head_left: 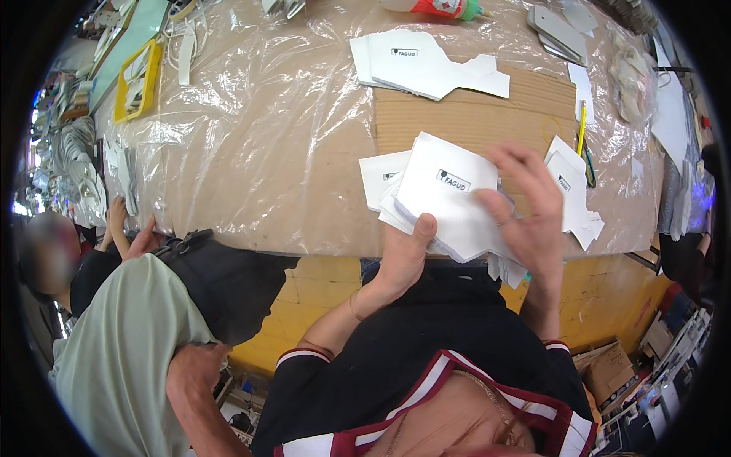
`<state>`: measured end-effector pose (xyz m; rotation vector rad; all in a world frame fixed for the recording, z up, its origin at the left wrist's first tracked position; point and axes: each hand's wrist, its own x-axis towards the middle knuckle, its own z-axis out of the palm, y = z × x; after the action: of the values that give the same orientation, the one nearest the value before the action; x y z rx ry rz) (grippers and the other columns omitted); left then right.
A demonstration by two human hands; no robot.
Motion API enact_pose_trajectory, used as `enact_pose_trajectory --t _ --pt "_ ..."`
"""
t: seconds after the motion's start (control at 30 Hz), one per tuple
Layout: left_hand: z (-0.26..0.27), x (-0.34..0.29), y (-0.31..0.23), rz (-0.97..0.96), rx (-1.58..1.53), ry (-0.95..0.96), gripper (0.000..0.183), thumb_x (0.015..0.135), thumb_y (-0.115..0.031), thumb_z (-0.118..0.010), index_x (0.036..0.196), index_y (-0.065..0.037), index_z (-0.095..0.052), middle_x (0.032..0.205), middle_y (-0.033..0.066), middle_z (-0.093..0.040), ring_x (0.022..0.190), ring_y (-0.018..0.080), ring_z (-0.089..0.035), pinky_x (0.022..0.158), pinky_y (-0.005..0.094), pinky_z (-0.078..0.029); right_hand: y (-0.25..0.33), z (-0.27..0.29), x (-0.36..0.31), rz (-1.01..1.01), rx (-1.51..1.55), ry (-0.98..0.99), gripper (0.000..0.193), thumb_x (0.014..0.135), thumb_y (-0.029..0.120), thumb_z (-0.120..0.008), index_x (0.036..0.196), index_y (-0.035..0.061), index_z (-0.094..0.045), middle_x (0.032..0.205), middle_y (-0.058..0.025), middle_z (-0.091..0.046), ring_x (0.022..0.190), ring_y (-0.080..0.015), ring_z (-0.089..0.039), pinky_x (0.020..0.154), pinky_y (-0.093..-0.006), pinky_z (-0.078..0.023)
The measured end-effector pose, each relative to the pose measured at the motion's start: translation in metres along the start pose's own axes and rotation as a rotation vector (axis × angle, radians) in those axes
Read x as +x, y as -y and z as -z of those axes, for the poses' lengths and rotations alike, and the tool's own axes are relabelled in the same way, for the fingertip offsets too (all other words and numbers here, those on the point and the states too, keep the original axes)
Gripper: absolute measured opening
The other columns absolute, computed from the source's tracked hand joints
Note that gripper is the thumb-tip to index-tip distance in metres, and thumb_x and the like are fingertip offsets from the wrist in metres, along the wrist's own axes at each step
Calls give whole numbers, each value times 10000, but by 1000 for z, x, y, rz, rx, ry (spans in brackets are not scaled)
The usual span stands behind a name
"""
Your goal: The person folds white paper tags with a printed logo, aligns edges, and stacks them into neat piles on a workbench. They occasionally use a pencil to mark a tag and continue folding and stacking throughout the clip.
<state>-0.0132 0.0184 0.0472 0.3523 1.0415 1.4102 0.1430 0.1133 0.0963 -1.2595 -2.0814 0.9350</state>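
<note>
A stack of white cut pieces point(434, 194), the top one printed with a small dark label, is held up over the table's front edge. My left hand point(407, 247) grips it from below, thumb on top. Over the stack's right side hovers my right hand point(529, 206), its fingers spread and slightly blurred; whether a fingertip touches the top piece I cannot tell. Behind the stack, to the left, another white printed piece point(375, 171) lies partly covered. More white printed pieces point(575, 190) lie just right of my right hand.
A cardboard sheet point(472, 114) lies on the plastic-covered table point(266, 152), with a white stack point(426, 65) at its far edge. A yellow pencil point(582, 126) is on the right. At left are a yellow tray point(156, 80) and a person in a pale green garment point(129, 350).
</note>
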Motion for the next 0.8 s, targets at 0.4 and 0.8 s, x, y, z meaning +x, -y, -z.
enact_pose_trajectory --t 0.4,0.8 --pt "2 -4 11 102 4 3 902 842 -626 -616 1439 -49 -263 1356 106 -459 1242 222 -503 993 389 -485 1 -11 -14 -155 509 -168 184 891 49 -696 1035 10 -587 936 -49 -649 793 -100 -590 720 -223 -480" --pt "9 0 1 89 33 -21 921 859 -661 -552 1458 -41 -227 1370 128 -439 1271 225 -494 1001 403 -493 -78 87 -36 -288 -715 -278 280 962 141 -619 1211 13 -607 1109 -106 -664 999 -174 -619 836 -274 -465"
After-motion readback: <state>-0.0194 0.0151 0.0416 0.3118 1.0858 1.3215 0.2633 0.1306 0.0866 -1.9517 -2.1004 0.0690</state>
